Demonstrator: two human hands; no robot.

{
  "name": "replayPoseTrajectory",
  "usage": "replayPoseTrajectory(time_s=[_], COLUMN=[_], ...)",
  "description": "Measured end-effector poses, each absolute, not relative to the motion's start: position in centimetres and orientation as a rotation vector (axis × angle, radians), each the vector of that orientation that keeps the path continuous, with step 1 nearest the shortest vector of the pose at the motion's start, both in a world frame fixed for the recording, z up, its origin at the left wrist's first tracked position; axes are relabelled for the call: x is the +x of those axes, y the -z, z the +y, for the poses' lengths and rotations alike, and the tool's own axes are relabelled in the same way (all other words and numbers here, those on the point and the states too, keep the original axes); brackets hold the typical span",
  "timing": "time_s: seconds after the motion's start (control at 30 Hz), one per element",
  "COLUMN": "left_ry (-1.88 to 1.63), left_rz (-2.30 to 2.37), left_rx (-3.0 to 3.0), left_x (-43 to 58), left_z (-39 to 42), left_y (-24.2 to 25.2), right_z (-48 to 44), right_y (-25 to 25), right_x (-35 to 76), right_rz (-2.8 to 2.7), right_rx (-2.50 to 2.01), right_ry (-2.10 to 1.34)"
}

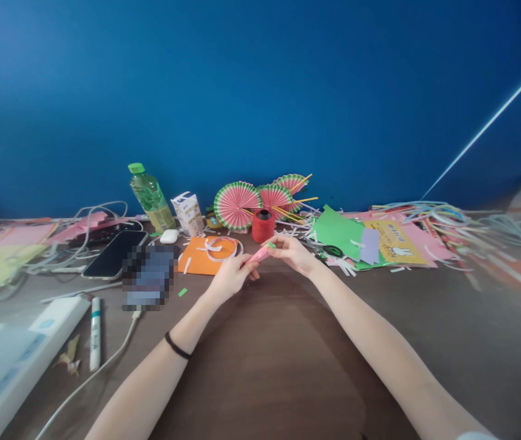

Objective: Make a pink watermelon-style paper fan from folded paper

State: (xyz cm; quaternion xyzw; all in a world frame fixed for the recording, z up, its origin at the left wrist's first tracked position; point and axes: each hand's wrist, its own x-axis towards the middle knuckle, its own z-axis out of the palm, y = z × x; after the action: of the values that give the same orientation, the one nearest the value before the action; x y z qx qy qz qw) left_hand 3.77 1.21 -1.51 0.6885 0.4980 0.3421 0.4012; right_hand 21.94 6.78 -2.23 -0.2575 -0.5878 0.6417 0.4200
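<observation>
Above the middle of the table, my left hand (234,275) and my right hand (291,253) hold one folded strip of pink paper (258,253) with a green end. The left fingers pinch its pink end, and the right fingertips close on the green end. Just behind stands a spool of red thread (263,227). Pleated round paper fans (238,206), pink with green rims and on thin sticks, lean against the blue wall beyond the spool. An orange sheet (191,256) with a roll of pale tape on it lies left of my hands.
Green paper (336,232), black-handled scissors (332,250) and a yellow packet (395,243) lie at right among paper scraps. At left are a green-capped bottle (151,198), a small box (188,215), phones (116,253), a marker (96,333), a power strip (26,366) and cables.
</observation>
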Motion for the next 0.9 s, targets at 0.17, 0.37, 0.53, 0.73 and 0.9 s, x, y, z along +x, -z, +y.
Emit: replayPoseTrajectory(time_s=[0.17, 0.37, 0.53, 0.73, 0.9], left_ry=[-0.723, -0.633, -0.695, -0.605, -0.637], left_rz=[1.316, 1.425, 1.513, 1.541, 1.637], left_rx=[1.82, 1.936, 2.055, 2.196, 2.226], left_x=[4.1, 2.0, 1.0, 1.6, 1.1], left_z=[0.9, 1.7, 2.3, 2.2, 2.5], left_y=[1.3, 1.2, 2.3, 3.1, 2.9], right_z=[7.1, 7.4, 7.4, 6.7, 6.9], right_y=[2.4, 2.4, 2.6, 2.8, 2.7], right_x=[22.4, 23.7, 23.7, 22.8, 22.9], right_rz=[-1.52, -1.586, -1.745, -1.96, -2.022], right_rx=[-0.672, -0.854, -0.842, -0.736, -0.846], right_ry=[-1.622, -1.726, -1.6, -1.478, -1.456])
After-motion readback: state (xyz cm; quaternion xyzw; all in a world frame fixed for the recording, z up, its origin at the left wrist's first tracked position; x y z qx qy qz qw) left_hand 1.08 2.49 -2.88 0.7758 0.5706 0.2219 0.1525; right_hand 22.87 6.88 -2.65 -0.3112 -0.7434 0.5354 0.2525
